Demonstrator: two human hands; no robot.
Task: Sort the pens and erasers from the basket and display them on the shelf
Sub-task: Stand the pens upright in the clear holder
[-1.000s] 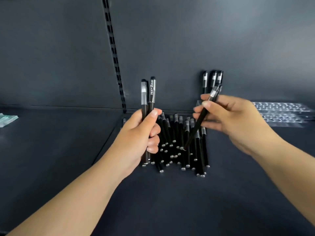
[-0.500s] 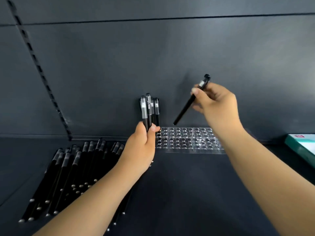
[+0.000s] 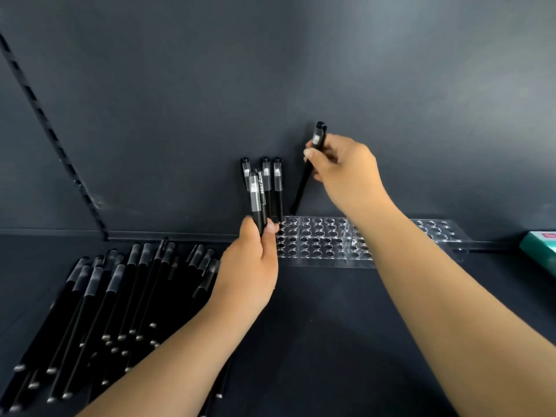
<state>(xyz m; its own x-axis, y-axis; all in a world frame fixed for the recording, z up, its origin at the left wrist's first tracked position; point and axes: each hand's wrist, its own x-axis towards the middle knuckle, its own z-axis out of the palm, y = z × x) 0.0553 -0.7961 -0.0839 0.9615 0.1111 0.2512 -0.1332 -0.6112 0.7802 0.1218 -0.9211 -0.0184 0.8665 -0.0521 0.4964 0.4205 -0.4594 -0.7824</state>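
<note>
My left hand [image 3: 249, 272] is shut on two black pens [image 3: 255, 200], held upright at the left end of a clear pen rack [image 3: 316, 246] full of round holes. Just behind them, three black pens [image 3: 277, 188] stand in the rack's back-left holes. My right hand [image 3: 343, 173] pinches a single black pen [image 3: 304, 182] near its cap. That pen is tilted, with its tip just above the back row, right of the standing pens. A pile of several black pens [image 3: 120, 296] lies on the dark shelf [image 3: 331, 341] at the left.
A green box [image 3: 541, 248] sits at the right edge of the shelf. A slotted upright strip [image 3: 60, 152] runs down the dark back wall at the left. The rack reaches right along the wall behind my right forearm.
My right hand has lowered its pen toward the rack's back row and turned it more upright. The left hand keeps its two pens in about the same place.
</note>
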